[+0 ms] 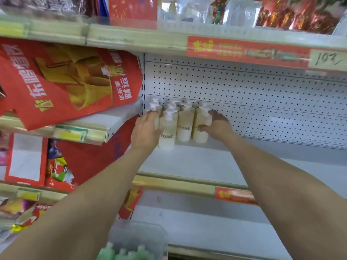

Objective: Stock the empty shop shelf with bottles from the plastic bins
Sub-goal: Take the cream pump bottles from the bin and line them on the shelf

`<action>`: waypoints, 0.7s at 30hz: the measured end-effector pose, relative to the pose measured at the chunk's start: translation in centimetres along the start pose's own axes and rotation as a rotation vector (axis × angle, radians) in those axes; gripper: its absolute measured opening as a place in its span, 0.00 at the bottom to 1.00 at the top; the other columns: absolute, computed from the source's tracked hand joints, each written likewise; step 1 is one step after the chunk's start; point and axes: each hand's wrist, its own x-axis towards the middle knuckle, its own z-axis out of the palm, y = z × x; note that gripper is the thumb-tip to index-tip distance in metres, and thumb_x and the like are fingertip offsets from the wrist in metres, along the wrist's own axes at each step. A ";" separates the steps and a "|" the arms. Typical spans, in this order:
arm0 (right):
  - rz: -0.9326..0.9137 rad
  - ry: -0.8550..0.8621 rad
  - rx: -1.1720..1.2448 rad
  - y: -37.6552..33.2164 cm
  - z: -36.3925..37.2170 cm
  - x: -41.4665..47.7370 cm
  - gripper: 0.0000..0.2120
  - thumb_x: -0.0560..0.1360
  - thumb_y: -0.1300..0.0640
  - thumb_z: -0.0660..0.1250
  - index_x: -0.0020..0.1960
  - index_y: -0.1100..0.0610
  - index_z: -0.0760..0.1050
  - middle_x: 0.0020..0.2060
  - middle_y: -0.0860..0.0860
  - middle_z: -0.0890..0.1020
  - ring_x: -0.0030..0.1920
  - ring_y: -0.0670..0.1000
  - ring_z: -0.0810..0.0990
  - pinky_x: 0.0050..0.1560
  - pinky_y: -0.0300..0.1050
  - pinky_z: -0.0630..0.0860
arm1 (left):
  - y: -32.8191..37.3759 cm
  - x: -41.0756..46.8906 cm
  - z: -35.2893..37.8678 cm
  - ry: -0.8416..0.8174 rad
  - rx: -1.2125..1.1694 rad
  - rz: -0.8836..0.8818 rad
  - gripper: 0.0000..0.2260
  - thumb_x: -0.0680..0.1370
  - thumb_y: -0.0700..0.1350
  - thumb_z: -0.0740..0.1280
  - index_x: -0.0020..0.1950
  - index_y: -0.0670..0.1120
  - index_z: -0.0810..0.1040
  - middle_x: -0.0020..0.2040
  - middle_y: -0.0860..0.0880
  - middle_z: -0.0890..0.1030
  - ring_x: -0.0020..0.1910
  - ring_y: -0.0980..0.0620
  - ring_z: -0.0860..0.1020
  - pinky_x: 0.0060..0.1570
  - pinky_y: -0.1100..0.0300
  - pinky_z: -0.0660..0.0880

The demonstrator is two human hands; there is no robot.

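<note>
Several cream pump bottles (185, 124) marked YOME stand in the far left corner of the white shelf (197, 164), against the pegboard back. My left hand (145, 129) lies against the left side of the front-left bottle (168, 132), fingers mostly straight along it. My right hand (217, 126) wraps around the rightmost bottle (201, 126), thumb across its front. A clear plastic bin (139, 239) with green bottles (122, 253) sits low in view between my forearms.
Red gift bags (62, 81) fill the shelf section to the left. Above hangs another shelf with red packages (293, 17) and a red price strip (247, 51). A lower white shelf (202, 224) runs beneath. The pegboard wall (262, 98) stretches right.
</note>
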 end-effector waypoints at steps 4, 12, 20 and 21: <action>-0.198 0.100 -0.143 -3.7 -1.4 -4.6 0.36 0.75 0.44 0.72 0.77 0.52 0.62 0.70 0.57 0.72 0.69 0.59 0.70 0.62 0.54 0.72 | 0.4 -0.6 -4.4 -0.026 0.144 0.036 0.26 0.77 0.51 0.70 0.73 0.49 0.67 0.73 0.46 0.70 0.70 0.41 0.67 0.65 0.46 0.70; -0.218 0.086 -0.193 -9.0 -1.8 -13.1 0.33 0.79 0.37 0.60 0.79 0.50 0.58 0.78 0.56 0.62 0.77 0.59 0.61 0.70 0.60 0.66 | -0.3 -5.5 -10.7 -0.035 0.209 0.025 0.26 0.80 0.56 0.62 0.77 0.53 0.62 0.77 0.46 0.64 0.72 0.40 0.64 0.69 0.45 0.64; -0.152 -0.024 -0.139 -11.4 1.5 -20.4 0.33 0.80 0.36 0.57 0.79 0.51 0.59 0.76 0.57 0.65 0.76 0.59 0.62 0.70 0.58 0.65 | -3.2 -11.3 -13.5 -0.137 0.271 -0.069 0.26 0.81 0.61 0.57 0.75 0.50 0.66 0.75 0.44 0.66 0.72 0.39 0.64 0.69 0.45 0.63; -0.145 -0.041 -0.133 -11.6 2.2 -21.1 0.33 0.80 0.36 0.57 0.79 0.51 0.59 0.77 0.57 0.65 0.76 0.59 0.62 0.70 0.58 0.65 | -3.7 -12.1 -13.6 -0.152 0.272 -0.076 0.26 0.81 0.61 0.57 0.75 0.50 0.66 0.75 0.45 0.66 0.72 0.39 0.64 0.69 0.45 0.63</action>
